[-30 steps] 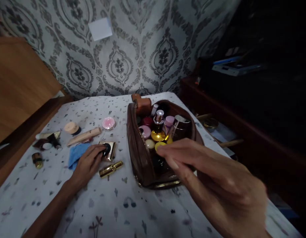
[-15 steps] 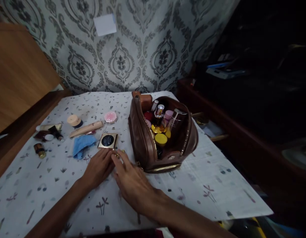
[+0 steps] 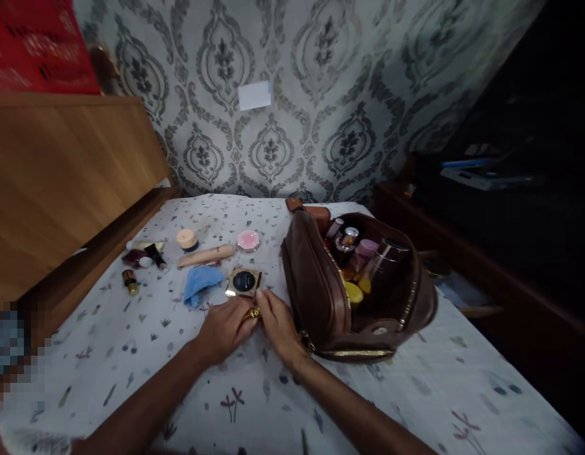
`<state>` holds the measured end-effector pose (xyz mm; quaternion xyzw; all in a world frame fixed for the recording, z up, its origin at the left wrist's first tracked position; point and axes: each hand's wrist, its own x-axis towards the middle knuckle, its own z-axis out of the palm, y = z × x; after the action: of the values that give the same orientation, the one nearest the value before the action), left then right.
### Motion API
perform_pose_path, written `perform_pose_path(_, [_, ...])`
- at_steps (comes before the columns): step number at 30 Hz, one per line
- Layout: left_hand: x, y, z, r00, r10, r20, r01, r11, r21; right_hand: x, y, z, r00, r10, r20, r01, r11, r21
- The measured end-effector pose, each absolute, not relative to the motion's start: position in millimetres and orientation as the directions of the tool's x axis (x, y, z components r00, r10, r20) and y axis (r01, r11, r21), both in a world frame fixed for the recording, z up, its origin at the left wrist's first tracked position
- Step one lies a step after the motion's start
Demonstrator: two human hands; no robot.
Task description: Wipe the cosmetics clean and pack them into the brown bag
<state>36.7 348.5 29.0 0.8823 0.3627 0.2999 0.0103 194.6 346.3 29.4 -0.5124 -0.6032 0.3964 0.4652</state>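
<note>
My left hand [image 3: 229, 330] is closed at the front of the table, its fingertips pinching a small shiny gold item [image 3: 254, 312] whose kind I cannot make out. From the other side my right hand [image 3: 279, 328] meets it, fingers drawn together around the same item and partly hiding it. Just beyond the fingertips lies a square gold compact [image 3: 244, 282] with a round black centre. To the right, a brown makeup bag [image 3: 316, 278] stands unzipped, holding several bottles and jars, among them a yellow-lidded jar [image 3: 353, 293].
Left of the compact lie a blue cloth [image 3: 202, 283], a beige tube [image 3: 206, 256], a peach-lidded jar [image 3: 186, 239] and a small dark bottle [image 3: 130, 282]. A pink round case [image 3: 248, 240] lies behind. Wooden furniture [image 3: 84, 189] borders the left side.
The camera view has turned, so the table things appear further right and lower. My right hand has come in closer to my left, around the small gold item.
</note>
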Motion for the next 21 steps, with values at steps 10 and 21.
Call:
perform_pose_path(10, [29.9, 353.6, 41.1, 0.48, 0.7, 0.529, 0.634, -0.693, 0.343, 195.2, 344.1, 26.8, -0.03, 0.978, 0.206, 0.223, 0.208, -0.952])
perform_pose_path(21, [-43.6, 409.0, 23.9, 0.071, 0.928, 0.367, 0.978, -0.138, 0.16, 195.9, 336.5, 28.9, -0.068, 0.988, 0.141, 0.185, 0.151, -0.971])
